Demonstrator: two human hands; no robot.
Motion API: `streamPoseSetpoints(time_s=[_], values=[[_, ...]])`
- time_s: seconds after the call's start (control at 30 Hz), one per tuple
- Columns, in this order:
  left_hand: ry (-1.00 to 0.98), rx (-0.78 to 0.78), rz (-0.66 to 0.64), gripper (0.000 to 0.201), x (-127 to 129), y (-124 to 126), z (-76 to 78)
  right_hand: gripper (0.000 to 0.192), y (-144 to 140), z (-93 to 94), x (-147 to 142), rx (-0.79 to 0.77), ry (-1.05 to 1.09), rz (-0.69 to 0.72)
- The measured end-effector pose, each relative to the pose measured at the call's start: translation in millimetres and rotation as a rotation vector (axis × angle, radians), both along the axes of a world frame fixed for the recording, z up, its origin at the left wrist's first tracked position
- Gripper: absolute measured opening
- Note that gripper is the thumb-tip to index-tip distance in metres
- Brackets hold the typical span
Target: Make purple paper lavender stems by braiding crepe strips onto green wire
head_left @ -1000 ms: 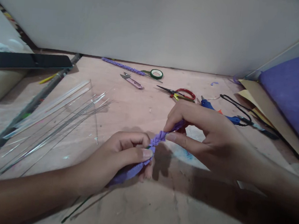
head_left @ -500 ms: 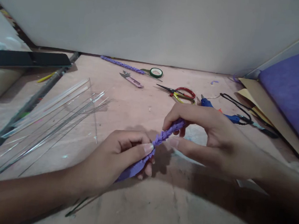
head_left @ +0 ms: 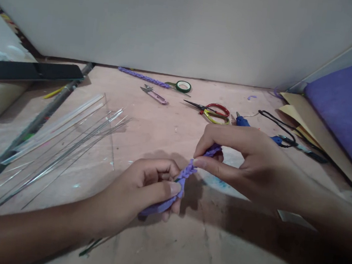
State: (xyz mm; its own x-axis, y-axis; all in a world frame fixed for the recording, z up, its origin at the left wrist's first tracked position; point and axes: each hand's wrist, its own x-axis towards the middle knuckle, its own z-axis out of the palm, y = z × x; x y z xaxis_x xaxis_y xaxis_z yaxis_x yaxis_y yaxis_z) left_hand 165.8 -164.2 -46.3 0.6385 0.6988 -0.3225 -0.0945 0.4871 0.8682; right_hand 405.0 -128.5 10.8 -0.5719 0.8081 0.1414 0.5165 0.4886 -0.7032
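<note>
Your left hand (head_left: 139, 186) and right hand (head_left: 238, 159) are both pinching the purple braided strip (head_left: 186, 175) just above the counter (head_left: 158, 246) middle. Wire rods (head_left: 68, 146) are lying well apart leftward, scissors (head_left: 212, 109) beyond, leaving bare counter toward you.

Relative to the scissors (head_left: 211, 109): tape roll (head_left: 183, 86) and snips (head_left: 155, 95) lie behind-left, glue gun (head_left: 257, 129) right, wires (head_left: 68, 146) far left, hands in front.

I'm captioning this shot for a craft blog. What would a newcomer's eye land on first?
First, the two hands at centre: the left hand and right hand both pinch a twisted purple strip between them. Next, the fan of thin wires on the table's left, and the red-handled scissors lying farther back near the wall.
</note>
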Motion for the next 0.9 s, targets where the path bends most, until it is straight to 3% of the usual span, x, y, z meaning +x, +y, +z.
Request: streamPoseSetpoints(time_s=[0.27, 0.57, 0.73, 0.9], values=[[0.003, -0.001, 0.012, 0.044, 4.7, 1.6, 4.9, 0.016, -0.4, -3.7, -1.5, 0.085, 0.042, 0.016], [0.082, -0.063, 0.01, 0.046, -0.8, 1.2, 2.4, 0.009, -0.5, -6.0, -0.7, 0.076, 0.068, 0.034], [0.041, 0.022, 0.02, 0.044, 0.5, 0.5, 2.7, 0.008, -0.1, -8.6, 0.2, 0.053, 0.072, 0.047], [-0.052, -0.073, 0.07, 0.039, 2.4, 1.3, 1.0, 0.009, 2.4, -8.7, -0.1, 0.04, 0.078, 0.049]])
